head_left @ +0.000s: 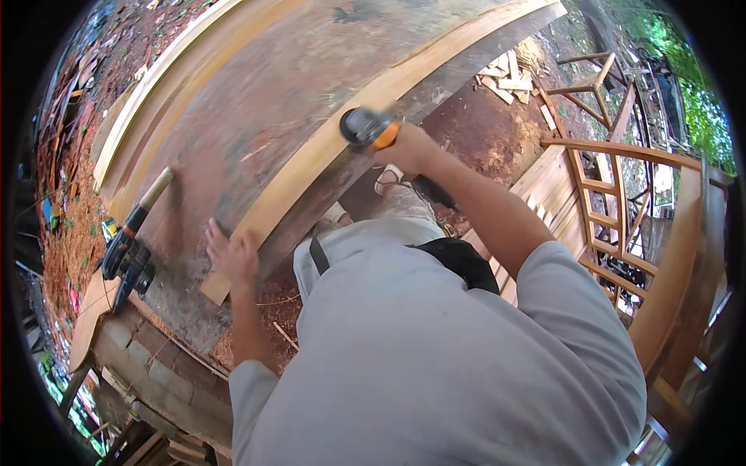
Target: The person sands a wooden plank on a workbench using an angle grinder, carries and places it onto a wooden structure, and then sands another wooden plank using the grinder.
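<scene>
My right hand (410, 149) is closed around an orange and black angle grinder (371, 128). The grinder's round head rests over a long pale wooden plank (299, 175), near its middle. My left hand (233, 252) lies across the near end of that plank. Its fingers are stretched out and apart, reaching past the plank's far edge, slightly blurred. The plank runs along the near edge of a worn, stained table (256, 116).
More long boards (167, 74) lie along the table's far side. A black power tool with a tube-like nozzle (132, 248) sits at the left corner. Wooden chair frames (614, 210) stand at right, and wood offcuts (509, 78) lie on the ground. A block wall (155, 365) is below left.
</scene>
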Demonstrator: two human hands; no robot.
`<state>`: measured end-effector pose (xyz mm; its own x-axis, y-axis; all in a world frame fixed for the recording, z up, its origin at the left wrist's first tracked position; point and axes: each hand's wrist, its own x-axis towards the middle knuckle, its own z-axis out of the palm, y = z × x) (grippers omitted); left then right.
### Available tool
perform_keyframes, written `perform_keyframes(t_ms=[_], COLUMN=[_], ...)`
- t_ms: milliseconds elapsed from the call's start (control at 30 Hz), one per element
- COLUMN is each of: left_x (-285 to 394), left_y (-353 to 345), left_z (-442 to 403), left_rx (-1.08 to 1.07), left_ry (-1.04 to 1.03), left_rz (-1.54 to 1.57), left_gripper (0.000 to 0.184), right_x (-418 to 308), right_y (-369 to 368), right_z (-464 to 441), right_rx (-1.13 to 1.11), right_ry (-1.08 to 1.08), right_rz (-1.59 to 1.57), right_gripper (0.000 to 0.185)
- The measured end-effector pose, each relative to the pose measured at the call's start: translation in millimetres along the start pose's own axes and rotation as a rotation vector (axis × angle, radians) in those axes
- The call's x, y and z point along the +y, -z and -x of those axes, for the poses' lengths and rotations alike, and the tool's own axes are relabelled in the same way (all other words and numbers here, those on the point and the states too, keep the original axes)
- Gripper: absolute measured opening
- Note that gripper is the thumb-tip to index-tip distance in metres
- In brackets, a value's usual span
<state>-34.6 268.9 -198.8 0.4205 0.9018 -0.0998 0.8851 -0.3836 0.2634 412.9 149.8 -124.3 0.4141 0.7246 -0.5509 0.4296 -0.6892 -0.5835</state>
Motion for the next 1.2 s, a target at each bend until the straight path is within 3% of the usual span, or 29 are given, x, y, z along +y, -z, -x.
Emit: perform_keyframes(t_ms=[67, 233, 300, 433, 533, 600, 833, 900, 1000, 1100, 1200], left_x=[57.9, 170.2, 214.5, 258.3, 258.9, 258.2, 262.7, 259.3, 257.3, 254.5, 252.4], left_y=[-11.4, -55.9, -65.7, -74.1, -77.7, -81.8, -79.1, -82.2, -88.2, -89.7, -89.7], left_z=[-33.0, -109.2, -134.5, -163.0, -166.1, -165.7, -167.1, -167.0, -166.1, -165.7, -166.0], left_rx=[-0.063, 0.038, 0.015, 0.023, 0.008, 0.015, -0.011, 0.008, 0.057, 0.074, 0.056], left_ry=[0.015, -0.129, -0.085, 0.046, 0.061, 0.064, 0.086, 0.078, 0.058, 0.050, 0.052], left_rz=[-0.036, 0.004, 0.008, 0.002, -0.029, -0.039, -0.144, -0.159, -0.153, -0.128, -0.128], left_gripper=[0.054, 0.053, 0.053, 0.049, 0.046, 0.045, 0.043, 0.042, 0.041, 0.041, 0.040], right_x=[9.9, 50.5, 78.6, 107.9, 131.2, 148.0, 187.9, 203.6, 214.9, 211.9, 190.5], right_y=[33.6, 96.8, 116.0, 156.3, 190.8, 216.9, 309.8, 327.5, 350.0, 341.8, 300.6], right_z=[-10.9, -47.5, -67.9, -88.0, -102.2, -117.7, -164.5, -176.3, -194.4, -189.0, -171.1], right_rx=[0.019, 0.077, 0.063, 0.129, 0.114, 0.203, 0.136, 0.231, 0.256, 0.273, 0.200], right_ry=[-0.064, -0.194, -0.276, -0.140, -0.228, -0.224, -0.322, -0.270, -0.326, -0.389, -0.285], right_rz=[-0.070, -0.084, -0.156, -0.092, -0.146, -0.018, -0.141, -0.100, -0.118, -0.272, -0.256], right_gripper=[0.040, 0.042, 0.046, 0.048, 0.048, 0.047, 0.045, 0.033, 0.035, 0.034, 0.027])
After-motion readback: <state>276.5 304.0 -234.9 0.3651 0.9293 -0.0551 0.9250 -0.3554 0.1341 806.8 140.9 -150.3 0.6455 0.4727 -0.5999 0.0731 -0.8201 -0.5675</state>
